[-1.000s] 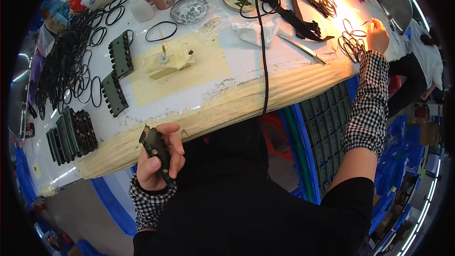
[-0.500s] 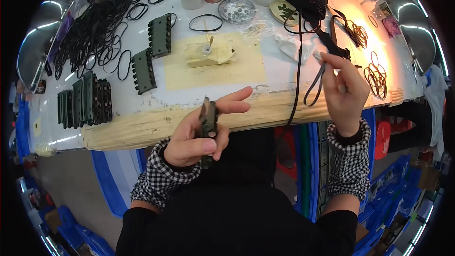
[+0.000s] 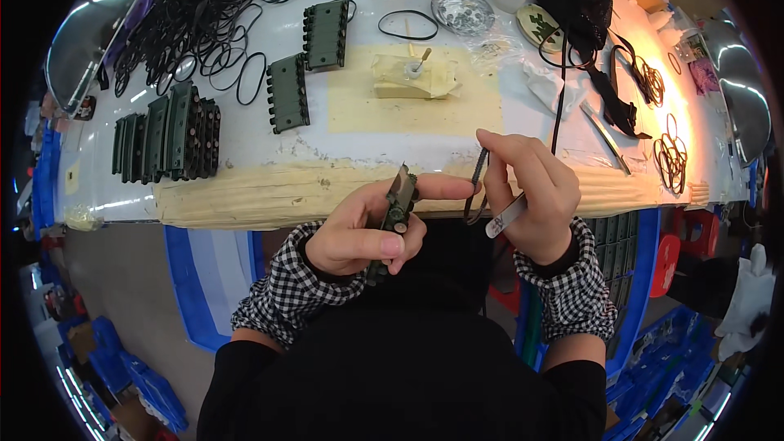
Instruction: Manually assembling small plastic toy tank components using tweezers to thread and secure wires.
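Head view, only one. Left hand [image 3: 355, 233]: grip closed on the green part [image 3: 398, 204], thumb on the near side, fingers curled behind, part tilted on edge. It is held up at the table [image 3: 237, 132]'s near edge, lower end past it. Left forefinger sticks out right, tip at the black band [image 3: 476, 192]; touching or inside the loop, can't tell, too small and dark.

Right hand [image 3: 535, 188]: thumb and forefinger pinched tight on the band's upper end, loop hanging. Silver strip [image 3: 505, 217] juts from the same hand, under the fingers, close to the band.

Table, left: stack [image 3: 167, 135] of green parts near, two loose plates [image 3: 287, 94] farther in, band pile [image 3: 188, 24] far. Middle: taped block [image 3: 412, 82], single loop [image 3: 407, 24] beyond it. Right: metal tool [image 3: 606, 139], band heap [image 3: 671, 155].

Risks, my judgement: the pinch takes in only a little of the band, so a tug against the forefinger could slip it loose or snap it back. Strip shares the right hand, so it could snag the loop or drop if those fingers loosen. Part sits partly off the near edge; if the thumb eases, it could fall to the lap or floor.
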A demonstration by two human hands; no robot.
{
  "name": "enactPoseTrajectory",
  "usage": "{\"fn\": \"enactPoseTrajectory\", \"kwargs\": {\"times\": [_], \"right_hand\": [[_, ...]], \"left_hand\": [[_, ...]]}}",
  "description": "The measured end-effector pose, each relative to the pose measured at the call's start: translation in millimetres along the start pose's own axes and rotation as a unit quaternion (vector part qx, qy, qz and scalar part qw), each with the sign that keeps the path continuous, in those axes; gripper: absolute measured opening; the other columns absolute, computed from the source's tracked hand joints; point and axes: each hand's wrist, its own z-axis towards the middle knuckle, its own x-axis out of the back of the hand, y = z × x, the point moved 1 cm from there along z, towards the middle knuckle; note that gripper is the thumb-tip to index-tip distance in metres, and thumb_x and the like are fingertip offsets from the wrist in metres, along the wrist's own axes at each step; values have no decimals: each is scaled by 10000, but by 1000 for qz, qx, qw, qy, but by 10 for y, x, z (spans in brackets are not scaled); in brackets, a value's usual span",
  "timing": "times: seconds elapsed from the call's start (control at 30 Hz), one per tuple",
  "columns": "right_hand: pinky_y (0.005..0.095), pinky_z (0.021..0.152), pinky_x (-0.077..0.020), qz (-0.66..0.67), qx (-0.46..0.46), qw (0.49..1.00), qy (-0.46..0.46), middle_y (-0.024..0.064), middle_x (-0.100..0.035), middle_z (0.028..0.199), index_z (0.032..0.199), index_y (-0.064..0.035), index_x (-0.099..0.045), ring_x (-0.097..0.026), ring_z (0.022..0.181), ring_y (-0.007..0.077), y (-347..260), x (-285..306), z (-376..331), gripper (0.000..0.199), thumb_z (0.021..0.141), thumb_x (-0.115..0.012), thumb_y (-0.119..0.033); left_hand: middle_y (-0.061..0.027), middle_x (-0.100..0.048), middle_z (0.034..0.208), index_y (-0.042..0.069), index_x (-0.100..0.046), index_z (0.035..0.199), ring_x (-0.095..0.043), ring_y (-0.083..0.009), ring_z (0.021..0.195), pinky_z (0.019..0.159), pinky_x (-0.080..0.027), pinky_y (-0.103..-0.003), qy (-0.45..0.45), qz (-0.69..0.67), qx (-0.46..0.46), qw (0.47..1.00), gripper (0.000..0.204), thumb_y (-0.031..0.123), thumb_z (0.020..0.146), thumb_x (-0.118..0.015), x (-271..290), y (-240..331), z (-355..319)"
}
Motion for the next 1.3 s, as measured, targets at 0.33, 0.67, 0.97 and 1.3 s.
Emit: {"fn": "enactPoseTrajectory", "kwargs": {"times": [0.33, 0.67, 0.97, 1.3], "right_hand": [[174, 471, -306, 456, -394, 780, -171, 64, -673, 827, 1111, 30, -591, -398, 525, 7, -9, -5, -66, 241, 875, -607, -19], [163, 458, -286, 529, -432, 710, -170, 89, -673, 828, 1074, 14, -617, -390, 506, 9, -36, -14, -29, 200, 907, -586, -92], [158, 456, -270, 447, -386, 794, -141, 7, -633, 711, 990, -10, -657, -430, 531, -2, -64, -57, -21, 162, 899, -626, -141], [207, 605, -458, 390, -339, 847, -126, 22, -637, 739, 973, 36, -654, -581, 675, 78, -71, -74, -52, 164, 914, -599, -107]], "left_hand": [[-288, -142, 1499, -84, -184, 1422, -516, -59, 551, 509, -399, -206, -22, -164, -66, 984, 860, 335, 828, -643, 153, 130, -84], [-278, -145, 1499, -144, -135, 1405, -508, -51, 531, 496, -389, -197, -16, -194, -67, 979, 917, 339, 816, -644, 198, 77, -155], [-369, -205, 1436, -176, -149, 1387, -549, -72, 533, 448, -383, -203, -148, -190, -39, 970, 879, 331, 840, -615, 205, 12, -125], [-362, -65, 1479, -153, -115, 1408, -594, -79, 594, 454, -392, -200, -195, -184, -50, 962, 919, 347, 842, -638, 250, 7, -167]]}}
